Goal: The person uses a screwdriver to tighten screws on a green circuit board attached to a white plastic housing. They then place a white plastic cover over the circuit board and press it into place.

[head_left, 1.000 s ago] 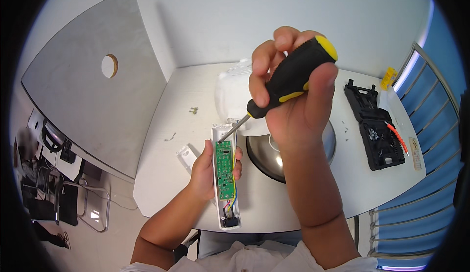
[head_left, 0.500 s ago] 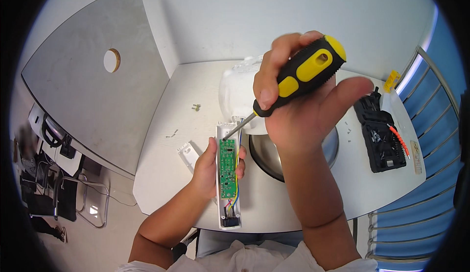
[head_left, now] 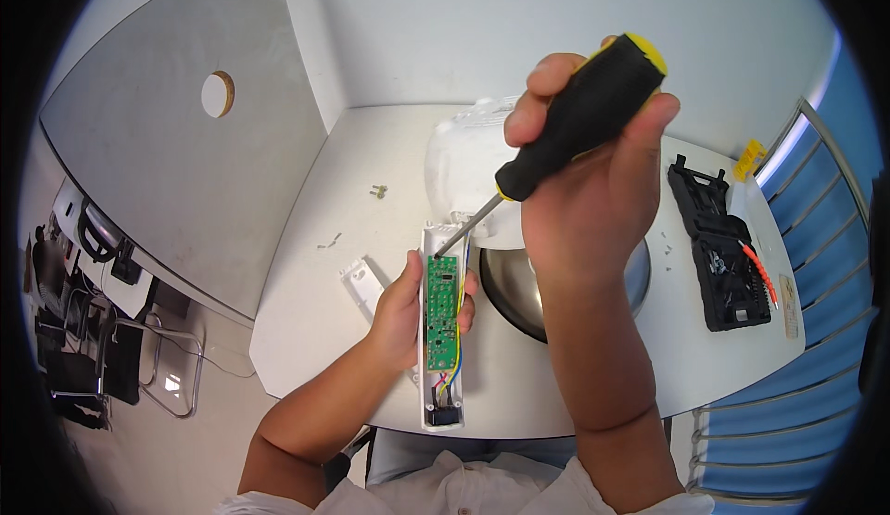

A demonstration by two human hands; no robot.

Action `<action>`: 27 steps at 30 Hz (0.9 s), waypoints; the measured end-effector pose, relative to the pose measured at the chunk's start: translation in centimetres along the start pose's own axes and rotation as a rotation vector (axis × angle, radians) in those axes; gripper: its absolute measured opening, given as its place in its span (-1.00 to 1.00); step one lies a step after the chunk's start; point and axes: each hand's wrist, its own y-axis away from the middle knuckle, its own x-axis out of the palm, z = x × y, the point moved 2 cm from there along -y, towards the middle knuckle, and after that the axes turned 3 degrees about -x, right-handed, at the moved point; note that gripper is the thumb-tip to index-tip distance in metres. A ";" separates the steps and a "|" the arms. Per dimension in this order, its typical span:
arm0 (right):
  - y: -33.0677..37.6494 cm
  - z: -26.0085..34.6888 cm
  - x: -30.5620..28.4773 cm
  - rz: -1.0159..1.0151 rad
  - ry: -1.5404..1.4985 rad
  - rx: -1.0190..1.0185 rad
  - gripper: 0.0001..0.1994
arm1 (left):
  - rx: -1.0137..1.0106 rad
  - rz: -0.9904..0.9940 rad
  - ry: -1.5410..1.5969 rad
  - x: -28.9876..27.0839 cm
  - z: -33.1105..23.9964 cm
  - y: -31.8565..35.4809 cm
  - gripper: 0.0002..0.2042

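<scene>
My left hand [head_left: 404,316] grips a long white plastic housing [head_left: 432,390] from both sides and tilts it toward me. Inside lies a green circuit board [head_left: 442,316], with coloured wires along its right edge and a black socket [head_left: 443,416] at the near end. My right hand [head_left: 593,190] is closed round the handle of a black and yellow screwdriver [head_left: 593,102]. The shaft slants down to the left, and its tip meets the board's far left corner, where a screw may sit; that spot is too small to tell.
Left of the housing lies a loose white cover [head_left: 360,285]. Beyond stand a white appliance body [head_left: 464,167] and a round metal bowl-like part [head_left: 510,292]. Small screws [head_left: 378,191] lie at the left. An opened black tool case [head_left: 728,274] and an orange-handled tool [head_left: 760,269] rest at the right.
My right hand has turned the screwdriver handle, so its yellow inlays now face away. The housing and my left hand sit slightly further right in view. The tip stays at the board's corner.
</scene>
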 end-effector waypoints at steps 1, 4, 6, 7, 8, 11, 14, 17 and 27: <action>0.0 0.0 -0.1 0.029 -0.040 -0.008 -0.48 | -0.005 0.008 0.006 0.0 0.0 0.0 -0.38; 0.2 0.0 -0.4 0.111 -0.133 -0.054 -0.49 | 0.005 0.006 0.003 -0.1 -0.1 0.0 -0.38; 0.3 -0.1 -0.4 0.148 -0.101 -0.093 -0.49 | 0.014 0.005 -0.002 -0.1 -0.2 0.0 -0.37; 0.3 0.0 -0.4 0.161 -0.057 -0.104 -0.49 | 0.015 0.009 -0.002 -0.1 -0.3 0.0 -0.37; 0.3 0.2 -0.3 0.172 -0.012 -0.115 -0.48 | 0.015 0.012 -0.001 -0.1 -0.3 0.0 -0.36; 0.1 0.2 0.1 0.130 0.091 -0.104 -0.46 | -0.024 -0.053 -0.034 0.0 -0.1 0.1 -0.33; 0.1 0.0 0.6 0.082 0.078 -0.060 -0.45 | -0.005 -0.120 -0.033 0.3 0.1 0.0 -0.32; 0.0 0.0 0.3 0.121 -0.046 -0.067 -0.49 | -0.050 -0.037 -0.051 0.1 -0.1 0.2 -0.32; 0.5 -0.1 0.3 0.107 0.131 -0.126 -0.55 | -0.043 -0.075 -0.103 0.2 -0.2 0.3 -0.29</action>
